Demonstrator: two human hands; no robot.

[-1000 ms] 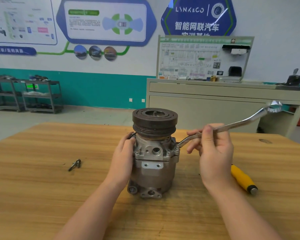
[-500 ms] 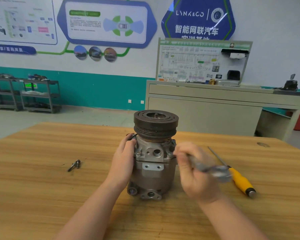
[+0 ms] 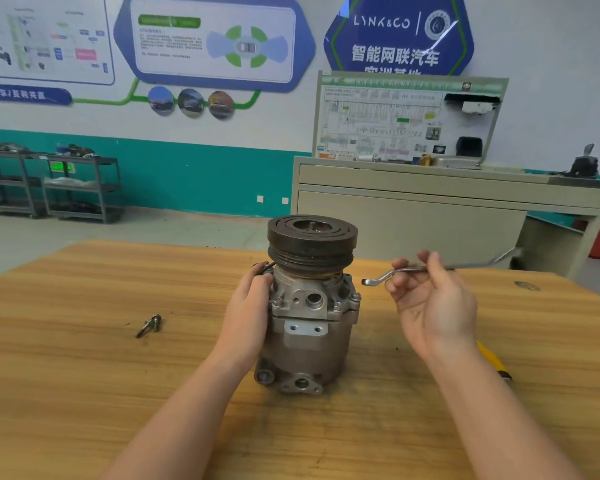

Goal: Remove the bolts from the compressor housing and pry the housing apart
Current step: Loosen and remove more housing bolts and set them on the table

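Our right hand (image 3: 433,306) pinched the offset steel ring wrench (image 3: 409,271) level, its near ring just right of the grey metal compressor housing (image 3: 312,327)'s right-hand bolt (image 3: 355,297); our left hand (image 3: 250,306) gripped the housing.

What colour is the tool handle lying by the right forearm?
Yellow handle, seen in the head view.
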